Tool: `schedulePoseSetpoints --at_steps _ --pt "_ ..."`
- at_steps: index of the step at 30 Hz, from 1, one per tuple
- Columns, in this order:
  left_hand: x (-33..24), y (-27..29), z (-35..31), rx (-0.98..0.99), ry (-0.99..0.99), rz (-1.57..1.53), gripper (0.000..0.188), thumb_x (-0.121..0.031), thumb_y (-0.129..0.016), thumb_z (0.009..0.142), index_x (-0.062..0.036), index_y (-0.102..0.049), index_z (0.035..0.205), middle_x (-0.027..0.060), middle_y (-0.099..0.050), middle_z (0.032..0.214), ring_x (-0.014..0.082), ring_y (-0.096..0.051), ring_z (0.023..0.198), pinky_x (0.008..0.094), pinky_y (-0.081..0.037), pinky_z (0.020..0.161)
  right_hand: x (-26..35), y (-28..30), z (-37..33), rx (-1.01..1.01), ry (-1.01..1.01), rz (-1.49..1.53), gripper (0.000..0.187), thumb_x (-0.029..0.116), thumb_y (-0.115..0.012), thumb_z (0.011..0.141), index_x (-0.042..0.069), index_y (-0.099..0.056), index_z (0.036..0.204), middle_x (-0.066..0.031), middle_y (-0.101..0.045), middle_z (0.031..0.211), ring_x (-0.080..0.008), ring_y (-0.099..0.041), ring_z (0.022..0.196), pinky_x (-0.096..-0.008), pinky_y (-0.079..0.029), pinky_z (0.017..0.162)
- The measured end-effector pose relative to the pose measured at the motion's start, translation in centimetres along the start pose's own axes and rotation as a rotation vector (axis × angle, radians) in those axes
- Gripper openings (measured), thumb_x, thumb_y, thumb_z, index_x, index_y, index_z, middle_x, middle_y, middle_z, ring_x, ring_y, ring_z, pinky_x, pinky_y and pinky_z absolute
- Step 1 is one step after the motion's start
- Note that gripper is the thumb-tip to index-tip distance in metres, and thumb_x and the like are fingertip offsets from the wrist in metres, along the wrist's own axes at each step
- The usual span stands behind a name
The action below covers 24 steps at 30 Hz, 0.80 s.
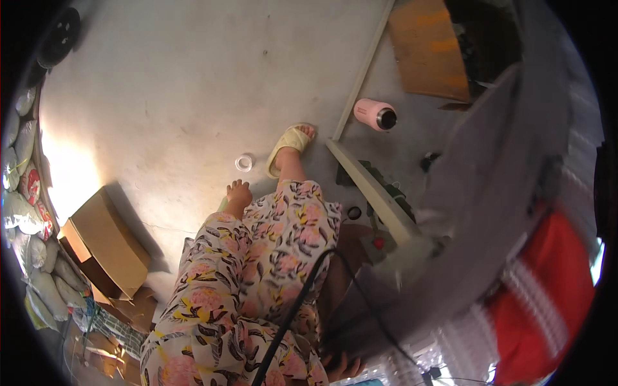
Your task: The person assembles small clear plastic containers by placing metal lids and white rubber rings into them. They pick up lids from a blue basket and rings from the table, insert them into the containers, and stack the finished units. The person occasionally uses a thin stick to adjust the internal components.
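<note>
My left hand [238, 193] reaches out past a floral sleeve, over the pale floor, with its fingers curled. A pale green edge [223, 204] shows beside it; I cannot make out what it belongs to. Just beyond lies a small clear round lid or cup [244, 163]. At the bottom edge my right hand [342, 368] is mostly hidden, only its bent fingers showing, against a large grey cloth [463, 212]. This cloth is smeared by motion and sweeps up the right side. My foot in a cream slipper [283, 149] rests on the floor.
A pink bottle [373, 114] lies on its side near an open cardboard box [430, 48]. A pale bar [370, 183] slants toward the cloth. At left stand another brown box [109, 244] and several stacked bags [32, 219]. A black cable [296, 302] crosses my clothes; red fabric [547, 296] hangs right.
</note>
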State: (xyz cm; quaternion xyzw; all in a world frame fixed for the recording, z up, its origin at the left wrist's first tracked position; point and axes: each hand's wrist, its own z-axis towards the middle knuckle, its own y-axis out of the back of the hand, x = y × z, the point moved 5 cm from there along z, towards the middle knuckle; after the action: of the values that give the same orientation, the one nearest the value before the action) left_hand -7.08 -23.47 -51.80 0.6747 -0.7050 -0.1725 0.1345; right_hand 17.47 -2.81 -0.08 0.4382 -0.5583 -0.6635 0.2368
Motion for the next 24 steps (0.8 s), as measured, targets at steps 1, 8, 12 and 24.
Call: schedulePoseSetpoints --at_steps 1,8,12,24 --pt "-0.5 -0.7 1.1 0.02 0.035 -0.015 0.038 -0.029 -0.048 0.085 -0.0188 -0.053 0.122 0.0127 -0.038 0.137 0.0288 -0.031 0.13 0.0483 -0.025 0.105 -0.1 -0.9 0.5 0.011 0.005 0.004 0.057 0.039 -0.066 0.081 0.01 -0.045 0.126 -0.0158 -0.052 0.126 -0.0347 -0.05 0.11 -0.0495 -0.033 0.099" --pt "-1.4 -3.4 7.4 0.165 0.207 0.02 0.048 -0.038 -0.049 0.087 -0.0302 -0.044 0.134 0.0118 -0.016 0.152 0.0343 -0.011 0.14 0.0531 -0.012 0.111 -1.4 -3.6 2.5 0.075 -0.006 0.0 0.043 0.034 -0.065 0.079 0.011 -0.052 0.114 -0.0169 -0.049 0.124 -0.0401 -0.043 0.114 -0.055 -0.031 0.098" --pt "0.7 -5.0 9.9 0.175 0.294 -0.079 0.051 -0.037 -0.047 0.088 -0.0237 -0.04 0.138 0.0056 -0.016 0.153 0.0289 -0.009 0.141 0.0548 -0.009 0.111 -2.3 -4.7 4.0 0.074 0.025 0.02 0.035 0.031 -0.064 0.079 0.012 -0.056 0.107 -0.0175 -0.047 0.123 -0.0432 -0.04 0.116 -0.0581 -0.03 0.097" --pt "-0.6 7.8 -1.4 -0.508 -0.273 -0.851 0.027 -0.005 -0.062 0.077 -0.003 -0.05 0.101 0.0094 -0.057 0.084 0.02 -0.058 0.075 0.0315 -0.047 0.07 0.8 0.4 0.0 0.153 -0.206 0.147 0.019 0.02 -0.063 0.071 0.014 -0.067 0.088 -0.018 -0.041 0.121 -0.0535 -0.024 0.123 -0.0671 -0.023 0.097"
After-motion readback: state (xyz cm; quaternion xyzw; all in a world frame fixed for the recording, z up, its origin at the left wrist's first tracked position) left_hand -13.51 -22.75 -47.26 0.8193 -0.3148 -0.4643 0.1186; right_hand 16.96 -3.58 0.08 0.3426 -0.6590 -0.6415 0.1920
